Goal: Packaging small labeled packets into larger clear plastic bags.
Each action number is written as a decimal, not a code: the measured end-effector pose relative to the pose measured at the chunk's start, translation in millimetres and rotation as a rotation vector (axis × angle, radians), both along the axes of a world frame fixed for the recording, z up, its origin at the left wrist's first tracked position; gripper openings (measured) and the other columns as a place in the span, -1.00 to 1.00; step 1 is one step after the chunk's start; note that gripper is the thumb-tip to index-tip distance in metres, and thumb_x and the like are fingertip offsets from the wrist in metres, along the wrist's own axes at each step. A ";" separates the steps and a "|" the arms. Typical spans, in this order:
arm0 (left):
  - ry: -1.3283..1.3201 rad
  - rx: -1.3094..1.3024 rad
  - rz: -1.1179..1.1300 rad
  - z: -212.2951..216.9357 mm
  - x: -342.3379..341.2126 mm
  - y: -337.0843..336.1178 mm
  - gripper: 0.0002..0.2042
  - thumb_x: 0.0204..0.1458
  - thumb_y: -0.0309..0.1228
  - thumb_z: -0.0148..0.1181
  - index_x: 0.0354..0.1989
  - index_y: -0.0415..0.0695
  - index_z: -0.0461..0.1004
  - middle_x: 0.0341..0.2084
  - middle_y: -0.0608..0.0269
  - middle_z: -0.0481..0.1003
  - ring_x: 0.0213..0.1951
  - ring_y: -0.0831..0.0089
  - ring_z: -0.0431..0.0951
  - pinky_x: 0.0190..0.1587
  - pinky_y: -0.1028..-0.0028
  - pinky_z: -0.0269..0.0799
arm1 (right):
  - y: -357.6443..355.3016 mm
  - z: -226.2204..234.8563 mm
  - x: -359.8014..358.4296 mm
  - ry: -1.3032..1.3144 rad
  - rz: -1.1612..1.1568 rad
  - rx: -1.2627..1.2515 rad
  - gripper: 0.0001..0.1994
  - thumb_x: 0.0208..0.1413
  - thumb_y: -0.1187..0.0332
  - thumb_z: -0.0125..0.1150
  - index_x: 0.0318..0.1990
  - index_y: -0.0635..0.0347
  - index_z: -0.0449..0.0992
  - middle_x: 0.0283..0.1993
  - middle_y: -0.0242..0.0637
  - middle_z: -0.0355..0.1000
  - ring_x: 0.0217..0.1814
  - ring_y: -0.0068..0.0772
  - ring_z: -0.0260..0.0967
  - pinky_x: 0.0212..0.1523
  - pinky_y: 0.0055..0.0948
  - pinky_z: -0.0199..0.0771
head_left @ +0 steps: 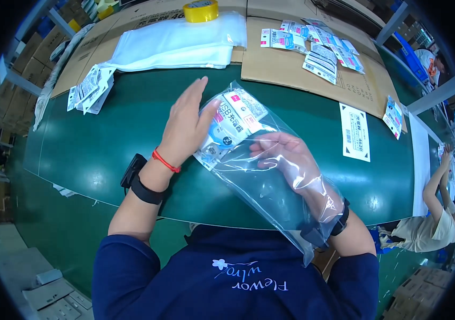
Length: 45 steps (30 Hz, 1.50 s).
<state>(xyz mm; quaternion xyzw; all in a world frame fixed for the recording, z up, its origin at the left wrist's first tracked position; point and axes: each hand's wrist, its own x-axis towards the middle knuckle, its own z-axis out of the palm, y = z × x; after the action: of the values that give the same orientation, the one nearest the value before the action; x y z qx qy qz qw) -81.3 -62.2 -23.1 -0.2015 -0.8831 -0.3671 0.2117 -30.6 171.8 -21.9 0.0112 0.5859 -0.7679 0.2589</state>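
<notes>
A clear plastic bag [259, 192] lies slantwise above the green table, with several white-and-blue blister card packs [233, 120] stacked at its far end. My left hand [185, 122] is open, fingers stretched out together, its thumb and palm against the outside of the bag beside the packs. Inside the bag is my right hand [286, 157], seen through the film, with the bag's mouth around my wrist. Its fingers are loosely bent and apart, close to the near edge of the packs, with nothing visible between them.
Flat clear bags [179, 42] lie on cardboard [291, 72] at the back, under a yellow tape roll [201, 10]. Loose packs [323, 45] are heaped back right. A printed label sheet [354, 132] and white cards [94, 90] flank my work. Another person [430, 213] works far right.
</notes>
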 end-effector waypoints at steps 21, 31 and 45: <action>-0.313 0.082 0.021 5.9 -16.4 5.9 -0.49 0.15 -0.16 -0.02 0.09 -0.39 0.29 -0.07 -0.19 0.44 -0.05 -0.07 0.44 -0.01 0.18 0.32 | 2.3 2.2 -5.2 0.428 0.109 0.309 -0.58 0.22 0.36 0.00 0.24 0.09 0.26 0.18 -0.26 0.24 0.07 -0.49 0.28 -0.07 -0.55 0.36; 0.047 -0.206 -0.041 -2.6 -7.7 11.6 -0.53 0.15 -0.16 -0.01 0.12 -0.24 0.31 0.07 -0.13 0.34 0.09 -0.05 0.35 0.09 0.20 0.30 | -10.6 -5.6 -8.3 0.589 0.064 0.326 -0.57 0.20 0.43 -0.01 0.24 0.15 0.25 0.22 -0.25 0.22 0.12 -0.42 0.27 0.04 -0.49 0.35; -0.021 -0.674 -0.149 8.0 -18.9 6.2 -0.46 0.10 -0.13 0.05 0.26 0.00 0.21 0.28 0.12 0.12 0.31 0.06 0.06 0.29 -0.04 -0.16 | 129.0 35.3 38.4 0.441 0.460 0.556 -0.69 0.19 0.33 0.08 0.06 0.21 0.44 0.07 -0.18 0.41 -0.03 -0.43 0.41 0.01 -0.43 0.37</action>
<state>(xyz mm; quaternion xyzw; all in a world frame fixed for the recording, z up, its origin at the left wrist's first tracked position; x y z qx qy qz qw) -100.2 -56.0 -15.1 -0.3203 -0.9396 -0.0713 0.0970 7.8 300.8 13.4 -0.2149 0.7994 -0.4867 0.2793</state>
